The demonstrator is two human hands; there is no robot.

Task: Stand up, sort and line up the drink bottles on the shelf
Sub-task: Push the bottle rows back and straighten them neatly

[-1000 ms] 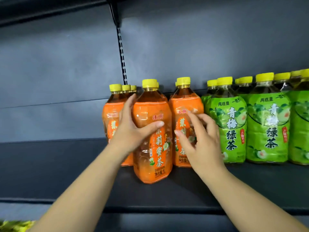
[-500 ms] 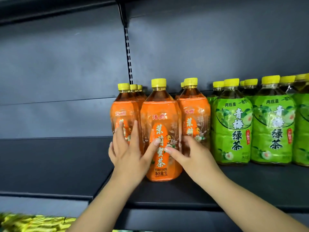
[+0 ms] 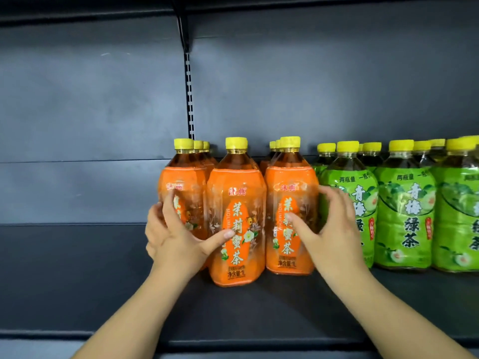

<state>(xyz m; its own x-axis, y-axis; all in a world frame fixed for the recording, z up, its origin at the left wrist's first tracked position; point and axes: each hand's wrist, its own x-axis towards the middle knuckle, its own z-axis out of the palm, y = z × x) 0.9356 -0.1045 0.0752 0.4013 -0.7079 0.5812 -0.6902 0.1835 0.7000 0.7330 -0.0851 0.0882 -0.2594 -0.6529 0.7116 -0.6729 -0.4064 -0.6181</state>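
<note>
Three front orange-label tea bottles with yellow caps stand upright on the dark shelf (image 3: 77, 268), each with more behind. My left hand (image 3: 176, 242) wraps the left orange bottle (image 3: 184, 185) from its left side, with the thumb resting on the middle orange bottle (image 3: 237, 203). The middle bottle stands slightly forward of its neighbours. My right hand (image 3: 331, 229) grips the right orange bottle (image 3: 290, 182), fingers slipped between it and the first green bottle (image 3: 348, 185). Further green-label bottles (image 3: 407, 203) line up to the right in rows.
A slotted metal upright (image 3: 190, 99) runs down the dark back panel above the left orange bottle. The shelf stretches bare to the left of the bottles. Its front lip (image 3: 233, 343) lies below my forearms. Another shelf edge crosses the top.
Both hands have left the middle orange bottle and spread outward: the left onto the left orange bottle, the right onto the right one. The three front bottles now stand closer to a line.
</note>
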